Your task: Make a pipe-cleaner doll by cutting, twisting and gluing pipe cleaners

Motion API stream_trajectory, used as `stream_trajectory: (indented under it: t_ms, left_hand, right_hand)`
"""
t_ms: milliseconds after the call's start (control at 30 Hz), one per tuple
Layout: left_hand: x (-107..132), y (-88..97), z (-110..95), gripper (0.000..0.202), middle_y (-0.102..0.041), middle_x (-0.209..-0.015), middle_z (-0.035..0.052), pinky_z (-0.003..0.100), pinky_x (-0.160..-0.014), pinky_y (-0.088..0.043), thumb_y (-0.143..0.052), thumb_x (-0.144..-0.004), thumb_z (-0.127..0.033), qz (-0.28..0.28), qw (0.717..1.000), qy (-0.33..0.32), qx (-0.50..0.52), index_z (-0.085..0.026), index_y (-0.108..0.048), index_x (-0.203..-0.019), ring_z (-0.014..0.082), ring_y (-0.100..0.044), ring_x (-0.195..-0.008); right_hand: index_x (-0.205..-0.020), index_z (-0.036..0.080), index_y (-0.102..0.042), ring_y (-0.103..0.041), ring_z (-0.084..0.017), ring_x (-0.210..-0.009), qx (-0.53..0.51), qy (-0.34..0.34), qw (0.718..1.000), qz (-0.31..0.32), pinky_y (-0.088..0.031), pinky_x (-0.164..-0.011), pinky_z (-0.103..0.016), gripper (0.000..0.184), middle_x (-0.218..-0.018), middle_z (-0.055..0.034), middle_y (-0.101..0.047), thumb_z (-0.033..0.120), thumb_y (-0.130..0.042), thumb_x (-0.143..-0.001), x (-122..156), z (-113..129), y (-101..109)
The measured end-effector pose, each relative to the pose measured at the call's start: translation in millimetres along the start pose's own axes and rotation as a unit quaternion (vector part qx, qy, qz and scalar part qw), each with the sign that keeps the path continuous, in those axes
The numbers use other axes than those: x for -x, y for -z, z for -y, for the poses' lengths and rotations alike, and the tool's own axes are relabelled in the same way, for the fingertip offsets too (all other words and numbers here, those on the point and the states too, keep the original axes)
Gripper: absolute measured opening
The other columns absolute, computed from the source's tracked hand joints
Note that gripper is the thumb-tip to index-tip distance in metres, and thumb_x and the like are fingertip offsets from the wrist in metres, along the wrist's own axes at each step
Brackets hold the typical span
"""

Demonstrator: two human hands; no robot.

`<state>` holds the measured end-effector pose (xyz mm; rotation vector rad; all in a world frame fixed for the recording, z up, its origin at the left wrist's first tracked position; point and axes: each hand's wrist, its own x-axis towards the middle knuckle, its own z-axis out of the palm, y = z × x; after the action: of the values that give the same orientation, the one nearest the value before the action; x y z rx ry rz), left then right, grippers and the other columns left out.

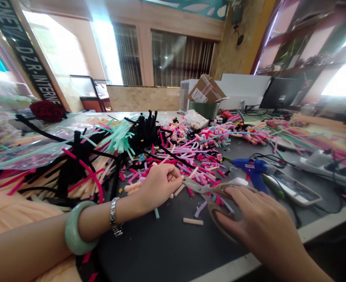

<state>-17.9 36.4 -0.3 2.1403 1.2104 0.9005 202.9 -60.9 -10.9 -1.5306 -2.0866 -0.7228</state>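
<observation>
Above the dark tabletop (149, 246) near its front edge, the left hand (158, 186) pinches a peach pipe cleaner (133, 187) just beside the scissors (196, 187), whose brown handles the right hand (258, 221) closely grips.

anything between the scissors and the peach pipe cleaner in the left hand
Nothing visible: the scissors in the right hand have their blades at the fingertips of the left hand; the fingers hide most of the peach pipe cleaner there.
</observation>
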Motion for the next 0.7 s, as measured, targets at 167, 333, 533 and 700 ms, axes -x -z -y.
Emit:
stream_trajectory:
  t_ms: [167,333,533,700]
  left_hand:
    - [1.3,0.3,-0.5,0.017,-0.044,-0.047,-0.0072,0.020,-0.050,-0.041,-0.055,-0.079,-0.028,-0.002,1.000,-0.006,0.004,-0.017,-0.057,-0.066,0.0114,-0.058,-0.048]
    - [0.9,0.7,-1.7,0.016,-0.044,-0.047,-0.0070,0.019,-0.048,-0.040,-0.056,-0.078,-0.027,-0.013,1.000,-0.010,-0.001,-0.017,-0.058,-0.066,0.0114,-0.057,-0.048]
    - [1.0,0.5,-2.6,0.016,-0.046,-0.047,-0.0062,0.019,-0.047,-0.039,-0.057,-0.077,-0.027,-0.025,0.999,-0.019,-0.012,-0.016,-0.059,-0.066,0.0113,-0.057,-0.048]
    - [1.6,0.9,-4.1,0.017,-0.050,-0.047,-0.0056,0.019,-0.046,-0.039,-0.057,-0.078,-0.028,-0.029,0.999,-0.015,-0.001,-0.016,-0.060,-0.066,0.0112,-0.058,-0.046]
  right_hand:
    - [-0.091,0.022,-0.062,-0.061,-0.023,-0.064,0.012,0.009,1.000,-0.009,-0.036,-0.064,-0.032,0.027,-0.079,-0.0014,-0.068,0.040,-0.068,-0.071,-0.2,-0.7,0.4]
    - [-0.089,0.022,-0.062,-0.060,-0.023,-0.063,0.017,0.007,1.000,-0.009,-0.036,-0.063,-0.032,0.027,-0.079,-0.0011,-0.068,0.041,-0.069,-0.070,-0.1,-0.4,1.1]
    - [-0.089,0.022,-0.061,-0.061,-0.023,-0.064,0.018,0.000,1.000,-0.011,-0.036,-0.064,-0.033,0.027,-0.081,-0.0015,-0.069,0.041,-0.067,-0.071,-0.4,-0.1,0.4]
    - [-0.088,0.023,-0.061,-0.061,-0.023,-0.063,0.021,-0.005,1.000,-0.005,-0.037,-0.061,-0.033,0.026,-0.080,-0.0017,-0.068,0.042,-0.064,-0.072,-0.5,-0.5,0.9]
